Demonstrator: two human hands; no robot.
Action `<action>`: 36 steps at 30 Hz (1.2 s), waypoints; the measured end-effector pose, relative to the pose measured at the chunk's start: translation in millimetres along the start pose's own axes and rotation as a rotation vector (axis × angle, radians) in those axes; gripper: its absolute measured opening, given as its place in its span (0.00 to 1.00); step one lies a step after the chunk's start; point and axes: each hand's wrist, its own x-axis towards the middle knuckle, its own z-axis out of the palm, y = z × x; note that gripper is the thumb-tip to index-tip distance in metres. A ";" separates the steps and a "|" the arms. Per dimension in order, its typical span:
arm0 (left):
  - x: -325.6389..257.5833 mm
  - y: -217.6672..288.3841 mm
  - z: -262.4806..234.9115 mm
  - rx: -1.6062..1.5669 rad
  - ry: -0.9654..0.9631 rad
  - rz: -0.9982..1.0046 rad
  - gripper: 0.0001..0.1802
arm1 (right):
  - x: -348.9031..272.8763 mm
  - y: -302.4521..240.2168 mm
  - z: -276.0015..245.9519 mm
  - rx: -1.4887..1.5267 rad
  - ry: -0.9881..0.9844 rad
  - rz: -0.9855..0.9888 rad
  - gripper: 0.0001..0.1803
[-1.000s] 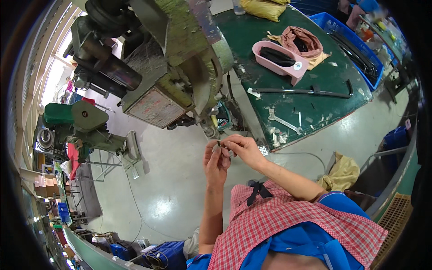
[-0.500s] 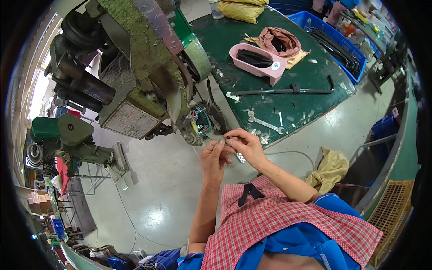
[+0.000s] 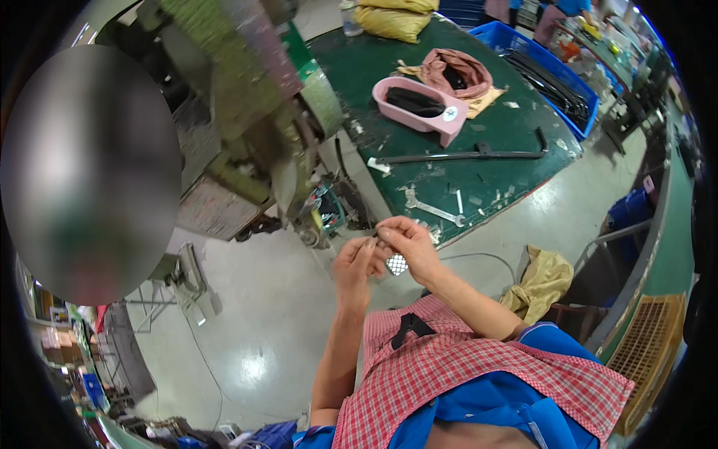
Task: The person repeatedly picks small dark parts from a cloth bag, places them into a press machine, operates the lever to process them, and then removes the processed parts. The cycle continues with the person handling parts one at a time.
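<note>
"What has the left hand (image 3: 353, 263) got?"

"Its fingers are pinched on a small dark piece (image 3: 376, 233), held up between both hands."

"How will it handle?"

"Likely light and easily dropped; I can't tell whether it's stiff. Fingertips at its ends look best. The right hand (image 3: 410, 245) pinches it too, thumb against fingers."

"Edges?"

"Farther right, the green counter's (image 3: 516, 123) near edge lies close beyond that hand. Nearer, there's floor (image 3: 479, 273) to move over, reaching a yellowish sack (image 3: 540, 280)."
</note>
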 end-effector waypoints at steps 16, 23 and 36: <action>-9.0 -91.2 -59.0 0.169 0.372 -0.272 0.08 | 146.8 -37.9 -229.9 -0.561 0.415 -0.162 0.09; 49.9 -106.4 -4.0 0.145 0.277 -0.312 0.07 | 206.3 -92.7 -268.3 -0.664 0.392 -0.294 0.11; 113.3 -116.8 51.2 0.179 0.170 -0.369 0.09 | 372.5 -187.6 -312.9 -0.837 0.496 -0.589 0.13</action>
